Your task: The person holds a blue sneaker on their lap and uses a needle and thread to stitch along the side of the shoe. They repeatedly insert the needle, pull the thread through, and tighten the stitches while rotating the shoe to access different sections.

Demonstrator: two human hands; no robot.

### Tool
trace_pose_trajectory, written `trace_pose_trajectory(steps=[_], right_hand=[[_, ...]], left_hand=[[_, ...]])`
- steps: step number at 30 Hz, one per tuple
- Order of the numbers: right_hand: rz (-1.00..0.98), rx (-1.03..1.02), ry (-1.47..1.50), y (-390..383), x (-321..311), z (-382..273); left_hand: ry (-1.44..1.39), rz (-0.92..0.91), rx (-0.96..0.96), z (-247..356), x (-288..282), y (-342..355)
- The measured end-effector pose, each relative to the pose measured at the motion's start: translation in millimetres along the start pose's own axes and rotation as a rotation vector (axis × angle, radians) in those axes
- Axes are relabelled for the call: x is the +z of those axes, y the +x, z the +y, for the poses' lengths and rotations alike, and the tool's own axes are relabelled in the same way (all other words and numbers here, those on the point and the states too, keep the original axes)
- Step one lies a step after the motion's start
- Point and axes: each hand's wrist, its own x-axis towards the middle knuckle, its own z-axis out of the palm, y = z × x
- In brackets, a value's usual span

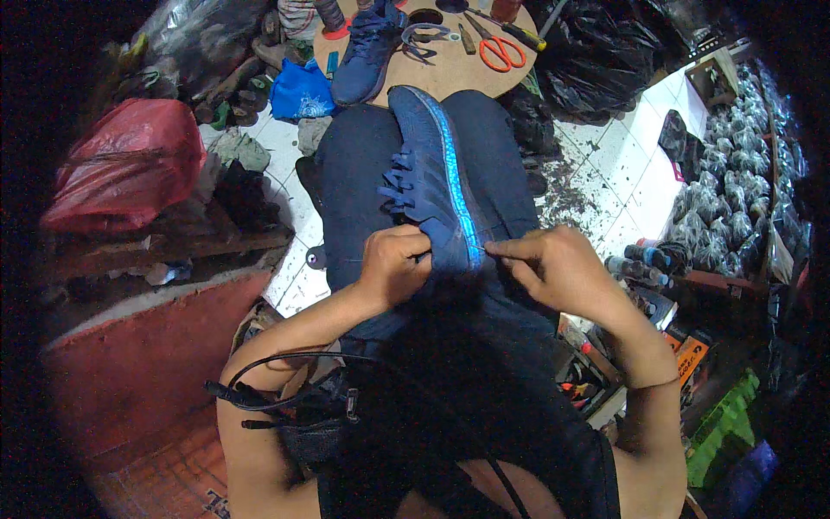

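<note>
At frame centre, I see the blue shoe (430, 186) lying lengthwise, toe up and slightly left; the left hand (393, 266) pinches its rear; the right hand (560, 270) extends a forefinger, its grip unclear.

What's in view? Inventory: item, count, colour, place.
Lap shoe: 1, dark blue, centre
Table shoe: 1, dark blue, top
Table: 1, tan, top
Scissors: 1, orange handles, on table
Slim tool: 1, yellow and black, beside scissors
Small bag: 1, blue, left of table
Large bag: 1, red, left
Black plastic: count unclear, black, upper right
Filled bags: many, clear, right
Bottles: several, clear, right
Sheet: 1, green, lower right
Cables: several, black, lower left
Floor tiles: many, white, around
Legs: 2, dark trousers, centre
Left grip: 1, bare, closed at lap shoe's collar
Right grip: 1, bare, at sole's heel end
</note>
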Motion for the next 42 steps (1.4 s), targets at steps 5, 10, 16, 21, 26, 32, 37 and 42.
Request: trace_pose_trajectory(steps=[5,10,16,21,26,32,37,42], right_hand=[[-0.169,-0.11,-0.063,28,-23,4],[-0.299,-0.167,-0.06,46,-31,7],[-0.255,-0.19,-0.258,47,-16,-5],[-0.337,-0.161,-0.324,53,-10,-15],[-0.357,-0.188,-0.351,60,-3,-19],[-0.343,-0.224,-0.394,59,-4,-20],[-0.203,-0.162,-0.571,30,13,-30],[0.064,-0.214,-0.493,20,16,-22]], left_hand=[[-0.045,0.064,0.033,-2,11,-1],[-0.093,0.073,0.057,-4,11,-3],[-0.061,0.114,0.086,1,12,-3],[0.021,0.089,0.095,-1,14,-5],[0.036,0.092,0.1,-5,16,-8],[0.053,0.062,0.043,3,10,-8],[0.007,-0.017,-0.109,12,-4,-3],[-0.217,-0.07,-0.276,20,-12,6]])
